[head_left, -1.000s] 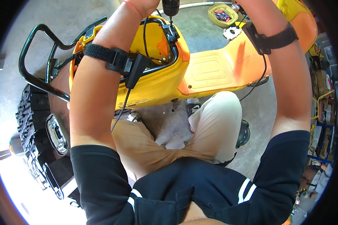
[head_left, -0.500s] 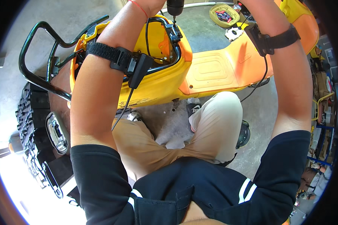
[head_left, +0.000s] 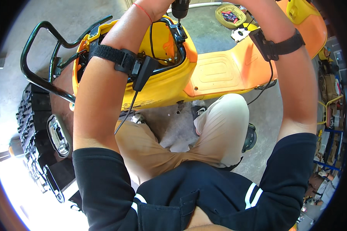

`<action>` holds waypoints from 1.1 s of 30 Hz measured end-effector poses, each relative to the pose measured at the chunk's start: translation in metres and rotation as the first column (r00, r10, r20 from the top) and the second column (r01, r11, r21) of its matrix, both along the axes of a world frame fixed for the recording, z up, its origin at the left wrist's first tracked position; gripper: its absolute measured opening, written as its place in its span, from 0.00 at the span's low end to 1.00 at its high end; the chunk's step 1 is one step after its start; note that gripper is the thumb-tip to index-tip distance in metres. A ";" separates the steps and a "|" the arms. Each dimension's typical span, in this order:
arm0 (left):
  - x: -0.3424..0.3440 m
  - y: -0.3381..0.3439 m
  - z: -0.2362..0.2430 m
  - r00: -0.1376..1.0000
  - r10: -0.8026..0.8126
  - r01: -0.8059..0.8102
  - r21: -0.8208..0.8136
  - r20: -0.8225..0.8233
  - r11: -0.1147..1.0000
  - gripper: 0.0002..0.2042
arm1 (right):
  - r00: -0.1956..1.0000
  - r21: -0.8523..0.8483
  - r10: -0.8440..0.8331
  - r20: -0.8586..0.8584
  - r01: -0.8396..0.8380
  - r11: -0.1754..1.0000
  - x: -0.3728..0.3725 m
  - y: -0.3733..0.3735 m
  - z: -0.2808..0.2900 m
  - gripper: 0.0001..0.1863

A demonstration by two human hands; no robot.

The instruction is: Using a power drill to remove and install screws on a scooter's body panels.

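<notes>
A black power drill (head_left: pixel 180 8) points down at the top edge, its bit on a black bracket (head_left: pixel 179 34) at the front rim of a yellow scooter body (head_left: pixel 158 90). Close to the drill's left side is the heel of my left hand (head_left: pixel 160 5), below it a red string on the wrist. Its fingers lie beyond the top edge. My right hand (head_left: pixel 240 1) barely shows at that edge, right of the drill, its fingers also cut off. What either hand grips is out of view. Black straps with small cabled devices circle both forearms.
An orange footboard (head_left: pixel 219 71) extends to the right of the yellow body. Black tubular rails (head_left: pixel 38 57) stick out at left. A yellow tray (head_left: pixel 230 16) with small packets sits behind, near a white part (head_left: pixel 240 34). Crowded shelves (head_left: pixel 331 142) stand far right.
The drill has sunk slightly toward the bracket. My right arm has shifted left, toward the drill, and my left arm has moved a little to the right.
</notes>
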State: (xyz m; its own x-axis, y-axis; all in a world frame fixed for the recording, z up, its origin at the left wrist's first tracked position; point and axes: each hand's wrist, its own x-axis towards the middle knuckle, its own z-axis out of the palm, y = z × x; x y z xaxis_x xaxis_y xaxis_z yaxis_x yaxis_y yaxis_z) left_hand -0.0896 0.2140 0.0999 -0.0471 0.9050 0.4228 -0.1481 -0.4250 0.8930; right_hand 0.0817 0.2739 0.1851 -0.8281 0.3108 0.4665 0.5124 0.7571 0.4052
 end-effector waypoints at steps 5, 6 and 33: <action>0.004 0.002 -0.003 0.953 0.240 -0.223 0.106 -0.185 0.969 0.24 | 1.000 -0.003 0.019 0.004 -0.019 1.000 -0.001 -0.001 -0.002 0.19; 0.003 0.002 -0.003 0.953 0.238 -0.220 0.110 -0.187 0.969 0.24 | 1.000 -0.032 -0.004 0.013 0.004 0.999 -0.001 -0.001 -0.001 0.19; -0.002 0.003 0.005 0.999 0.024 -0.024 0.015 -0.022 1.000 0.21 | 1.000 -0.010 -0.024 0.010 0.024 1.000 -0.002 0.000 0.006 0.20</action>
